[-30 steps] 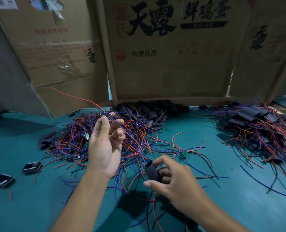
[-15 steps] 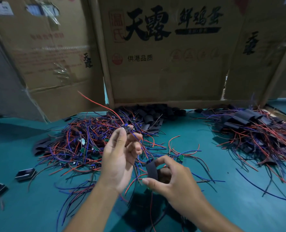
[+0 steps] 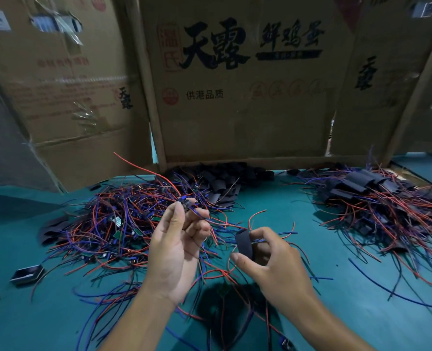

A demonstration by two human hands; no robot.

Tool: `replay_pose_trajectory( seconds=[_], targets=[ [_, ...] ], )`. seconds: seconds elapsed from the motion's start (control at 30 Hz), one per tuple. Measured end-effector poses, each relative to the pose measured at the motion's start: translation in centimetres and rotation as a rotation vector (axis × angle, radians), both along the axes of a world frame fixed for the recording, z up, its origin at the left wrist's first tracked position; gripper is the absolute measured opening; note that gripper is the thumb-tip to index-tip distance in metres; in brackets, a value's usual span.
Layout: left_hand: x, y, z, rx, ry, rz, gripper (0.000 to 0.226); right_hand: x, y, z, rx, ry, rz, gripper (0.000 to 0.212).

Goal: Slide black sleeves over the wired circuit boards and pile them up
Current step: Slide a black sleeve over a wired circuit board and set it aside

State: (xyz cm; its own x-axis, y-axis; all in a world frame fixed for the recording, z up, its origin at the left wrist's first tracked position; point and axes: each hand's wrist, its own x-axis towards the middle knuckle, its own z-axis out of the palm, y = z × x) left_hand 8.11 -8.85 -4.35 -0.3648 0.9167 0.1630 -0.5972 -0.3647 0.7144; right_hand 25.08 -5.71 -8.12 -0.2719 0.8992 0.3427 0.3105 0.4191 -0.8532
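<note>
1. The left hand [image 3: 177,252] is raised over the teal surface [image 3: 323,312], its thumb and fingertips pinching a small wired circuit board [image 3: 186,202] at the top; red and blue leads trail from it, 1 red lead arcing up and away to the left.
2. The right hand [image 3: 273,264] sits lower and just beside the left, thumb and index finger curled round a short black sleeve [image 3: 244,243] held on edge. The 2 hands are near each other but apart, and the sleeve is not on the board.
3. Behind the left hand lies a tangled heap of bare boards [image 3: 113,224] with red and blue wires (a few green boards show through it).
4. At the back, against the cardboard boxes [image 3: 235,97], is a stock of loose sleeves [image 3: 220,181].
5. On the far right rests the pile of sleeved boards [image 3: 377,198], black tubes on top with wires splaying out.
6. At the left edge, 2 small dark tray-like pieces [image 3: 26,273] lie on the surface.
</note>
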Motion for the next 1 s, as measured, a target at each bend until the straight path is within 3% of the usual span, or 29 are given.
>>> replay_pose_trajectory(
  seconds=[0.67,1.0],
  targets=[
    [-0.52,-0.14,0.84,0.012,-0.099,0.043,0.022,0.1,0.26,0.12,-0.003,0.036,-0.054,0.03],
    [-0.87,0.11,0.84,-0.034,-0.187,0.078,0.034,0.06,0.41,-0.16,0.03,0.009,-0.049,0.034]
  ],
)
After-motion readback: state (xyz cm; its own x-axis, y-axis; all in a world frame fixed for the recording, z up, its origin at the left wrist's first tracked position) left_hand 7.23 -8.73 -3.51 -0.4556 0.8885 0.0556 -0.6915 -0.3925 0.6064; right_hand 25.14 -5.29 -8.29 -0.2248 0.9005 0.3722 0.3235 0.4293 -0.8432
